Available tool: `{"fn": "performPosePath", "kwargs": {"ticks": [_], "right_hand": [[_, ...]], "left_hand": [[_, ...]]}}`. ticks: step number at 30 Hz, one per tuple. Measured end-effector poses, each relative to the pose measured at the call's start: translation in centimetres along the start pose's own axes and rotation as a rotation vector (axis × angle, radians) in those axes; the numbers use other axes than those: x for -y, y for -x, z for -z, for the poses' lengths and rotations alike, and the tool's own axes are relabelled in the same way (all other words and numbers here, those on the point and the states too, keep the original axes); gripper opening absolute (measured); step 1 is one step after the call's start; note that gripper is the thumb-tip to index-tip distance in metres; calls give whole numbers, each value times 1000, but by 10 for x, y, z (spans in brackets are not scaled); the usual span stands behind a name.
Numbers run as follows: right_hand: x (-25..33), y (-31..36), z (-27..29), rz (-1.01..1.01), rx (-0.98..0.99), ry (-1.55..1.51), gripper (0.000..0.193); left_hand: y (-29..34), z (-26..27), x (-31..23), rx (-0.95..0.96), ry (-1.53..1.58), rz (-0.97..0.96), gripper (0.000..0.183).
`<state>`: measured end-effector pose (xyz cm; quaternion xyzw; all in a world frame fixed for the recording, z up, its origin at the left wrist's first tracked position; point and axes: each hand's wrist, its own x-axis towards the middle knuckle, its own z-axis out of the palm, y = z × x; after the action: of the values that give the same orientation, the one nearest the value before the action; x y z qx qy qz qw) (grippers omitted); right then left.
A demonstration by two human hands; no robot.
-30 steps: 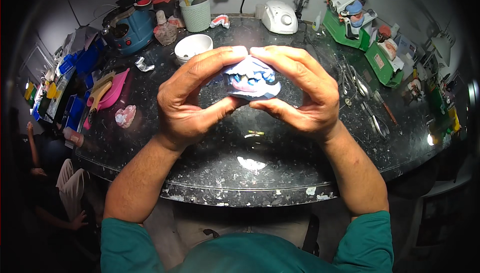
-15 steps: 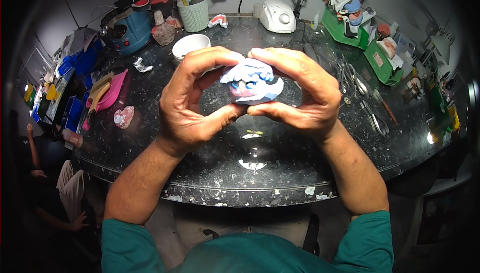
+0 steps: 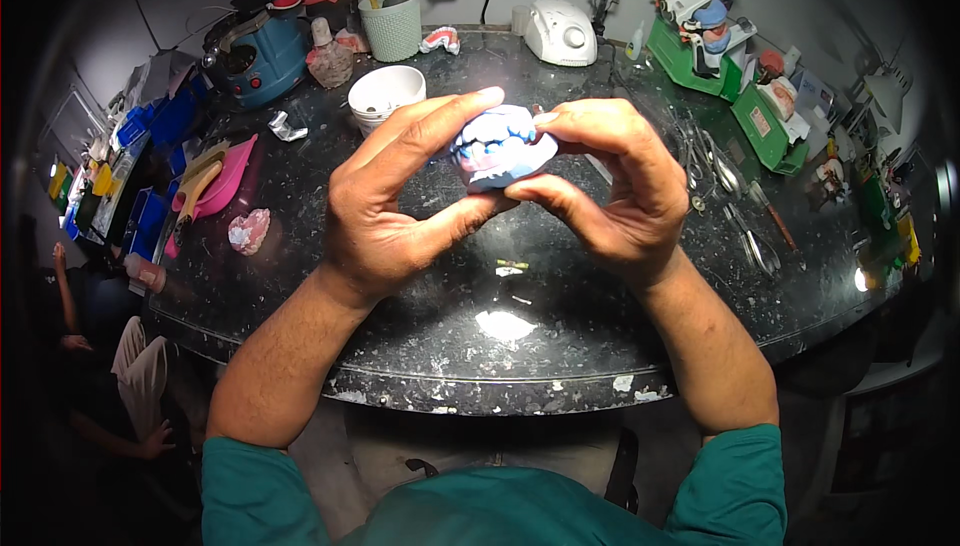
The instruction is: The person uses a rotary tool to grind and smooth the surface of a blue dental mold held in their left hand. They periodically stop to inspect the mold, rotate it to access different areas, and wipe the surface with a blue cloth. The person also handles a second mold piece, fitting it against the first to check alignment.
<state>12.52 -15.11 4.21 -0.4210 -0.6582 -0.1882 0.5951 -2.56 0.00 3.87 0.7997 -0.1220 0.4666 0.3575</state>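
Dark speckled worktop (image 3: pixel 420 336), blue dental cast (image 3: pixel 497 149) pinched between left hand (image 3: pixel 385 211) and right hand (image 3: pixel 610 186) grips, held above it

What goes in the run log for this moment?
left hand: holds dental cast | right hand: holds same cast | above dark worktop | white bowl behind

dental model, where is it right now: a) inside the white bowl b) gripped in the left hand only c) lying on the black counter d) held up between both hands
d: the blue and white dental model is above the black counter, with the left hand and the right hand both pinching it with their fingers; the white bowl sits behind, apart from it.
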Motion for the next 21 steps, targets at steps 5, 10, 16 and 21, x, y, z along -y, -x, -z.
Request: {"fn": "performPosePath", "kwargs": {"ticks": [5,10,16,21], "right_hand": [[-4,0,4,70,18,81,43],[-7,7,1,-46,0,5,43],[-3,5,0,-84,19,-88,45],[0,6,-2,-110,-12,-126,46]], "left_hand": [[-3,6,-3,153,-91,9,65],[-2,3,-7,127,-107,42,62],[-4,1,-12,7,-142,-46,62],[-1,5,-12,54,-155,-46,61]]}}
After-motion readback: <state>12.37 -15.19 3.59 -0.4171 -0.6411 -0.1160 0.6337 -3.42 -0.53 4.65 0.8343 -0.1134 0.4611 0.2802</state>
